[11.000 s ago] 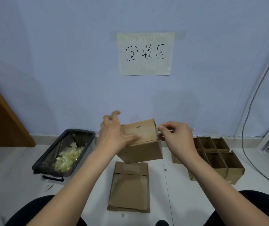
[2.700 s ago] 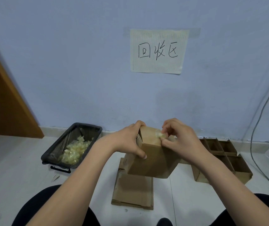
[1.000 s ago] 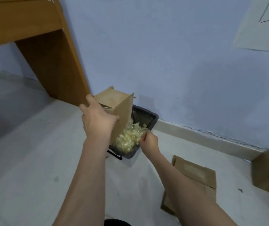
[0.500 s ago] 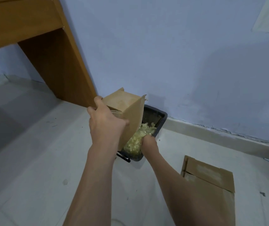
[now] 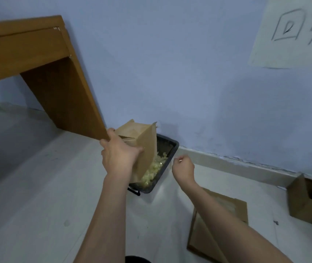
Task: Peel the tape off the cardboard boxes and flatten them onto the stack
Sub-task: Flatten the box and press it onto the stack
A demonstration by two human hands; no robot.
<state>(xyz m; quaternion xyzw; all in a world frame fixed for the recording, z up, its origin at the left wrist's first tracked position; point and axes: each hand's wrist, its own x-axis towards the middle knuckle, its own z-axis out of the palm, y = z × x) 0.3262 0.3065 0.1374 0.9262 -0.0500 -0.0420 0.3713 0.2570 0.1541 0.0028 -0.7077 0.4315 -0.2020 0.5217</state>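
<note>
Left hand [image 5: 120,155] grips boxy cardboard box [image 5: 143,147] over crinkly tape [image 5: 154,168].

The left hand [image 5: 120,158] gripped a cardboard box [image 5: 141,147], holding it tilted above the near left part of a black bin [image 5: 170,149] that held crumpled yellowish tape [image 5: 154,168]. The right hand [image 5: 182,168] hovered just right of the bin, fingers curled, holding nothing visible. A stack of flattened cardboard [image 5: 221,224] lay on the floor to the near right, partly behind the right forearm. An open box [image 5: 306,204] stood at the far right, a wooden desk [image 5: 43,73] at the left, and a paper sign [image 5: 293,33] on the wall.
</note>
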